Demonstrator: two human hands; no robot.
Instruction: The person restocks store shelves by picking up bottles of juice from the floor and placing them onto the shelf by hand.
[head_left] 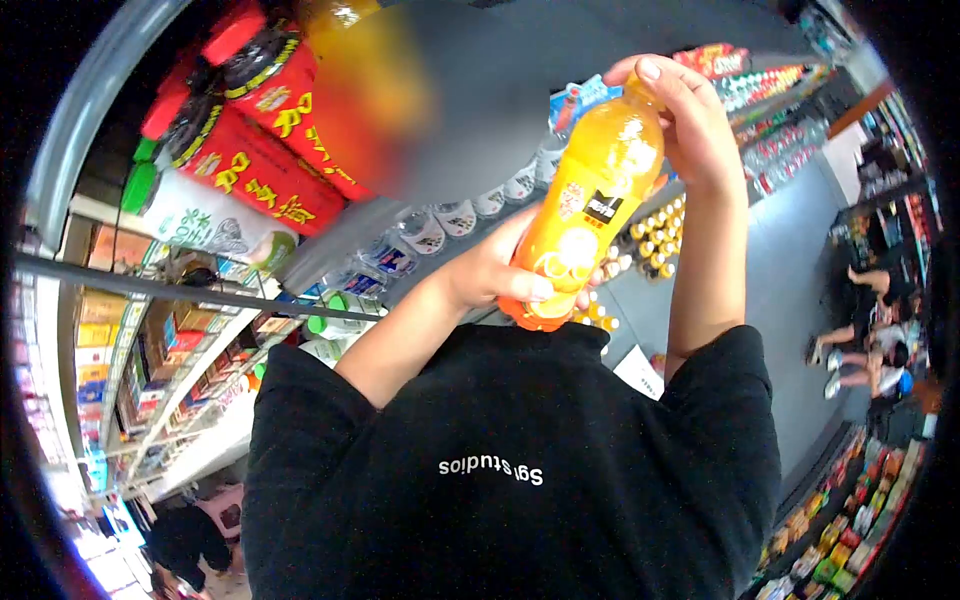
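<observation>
An orange bottle [612, 165] is held at a tilt before the black shirt [510, 420], its lower end gripped by the fingers of the left hand [490, 268] and its cap end by those of the right hand [700, 125], probably so that it is steadied at both ends. Orange liquid is seen above the label. Beyond the left arm, the contents of red bottles [250, 175] and a white bottle [205, 215] are hidden by their wrappers; clear bottles [455, 220] are lined up nearby, presumably for easy reach.
</observation>
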